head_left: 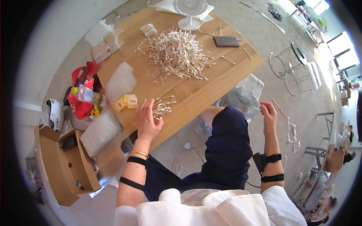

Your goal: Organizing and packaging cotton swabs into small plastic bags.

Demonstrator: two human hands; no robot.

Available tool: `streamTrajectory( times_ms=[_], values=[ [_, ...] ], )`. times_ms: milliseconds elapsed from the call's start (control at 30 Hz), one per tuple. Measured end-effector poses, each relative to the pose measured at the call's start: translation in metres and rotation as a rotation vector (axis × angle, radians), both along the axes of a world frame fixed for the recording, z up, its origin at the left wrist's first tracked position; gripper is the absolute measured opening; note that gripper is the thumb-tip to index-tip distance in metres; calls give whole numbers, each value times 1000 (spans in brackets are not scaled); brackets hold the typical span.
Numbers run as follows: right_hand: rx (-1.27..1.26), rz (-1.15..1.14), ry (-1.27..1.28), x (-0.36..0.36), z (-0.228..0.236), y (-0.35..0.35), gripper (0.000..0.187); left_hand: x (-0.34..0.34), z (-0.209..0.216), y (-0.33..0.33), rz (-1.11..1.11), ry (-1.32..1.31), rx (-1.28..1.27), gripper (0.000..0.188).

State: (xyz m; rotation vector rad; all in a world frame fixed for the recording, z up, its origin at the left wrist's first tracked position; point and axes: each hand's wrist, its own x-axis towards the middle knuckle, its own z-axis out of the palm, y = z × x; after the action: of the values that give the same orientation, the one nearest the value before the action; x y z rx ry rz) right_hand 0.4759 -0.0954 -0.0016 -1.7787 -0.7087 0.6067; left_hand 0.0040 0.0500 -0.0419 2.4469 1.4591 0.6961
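My left hand (pixel 148 119) rests at the near left of the wooden table, fingers stretched and thumb apart. Beside its fingers lies a small bunch of cotton swabs (pixel 163 107), some partly hidden by the hand; I see no firm grip on them. Yellow and white small packets (pixel 125 102) lie just left of that hand. Farther back is a large heap of cotton swabs (pixel 176 54). Off the table's right side, my right hand (pixel 268 116) hangs above the floor, fingers loosely bent and nothing visible in them. A grey plastic bag (pixel 241 98) is to its left.
On the table (pixel 218 83) are a white fan (pixel 188 23), a dark flat power bank (pixel 226 41) with a cable, and clear plastic bags (pixel 121 81). A clear container (pixel 105 41) stands at the far left corner. An open cardboard box (pixel 62 165) sits left; wire stands (pixel 290 71) are right.
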Motion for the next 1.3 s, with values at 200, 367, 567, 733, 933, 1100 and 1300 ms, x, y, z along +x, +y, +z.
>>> streamTrajectory(
  times_ms=[200,367,567,733,933,1100,1300],
  values=[
    [90,483,7,-129,36,81,18,-7,-12,-3,43,-119,-57,76],
    [50,846,-446,-216,-2,135,34,-7,-4,-11,15,-135,-92,75],
    [57,780,-642,-258,-35,156,30,-3,-8,-10,55,-141,-51,63],
    [87,784,-595,-253,-44,161,14,-5,-11,-9,90,-123,13,48],
    [66,647,-604,-242,-45,170,7,-5,-13,-8,100,-118,52,47],
    [124,670,-639,-279,-49,184,6,-4,-13,-11,101,-153,-34,56],
    [206,637,-414,-301,-49,178,11,-2,-6,-10,181,-58,18,72]
  ],
)
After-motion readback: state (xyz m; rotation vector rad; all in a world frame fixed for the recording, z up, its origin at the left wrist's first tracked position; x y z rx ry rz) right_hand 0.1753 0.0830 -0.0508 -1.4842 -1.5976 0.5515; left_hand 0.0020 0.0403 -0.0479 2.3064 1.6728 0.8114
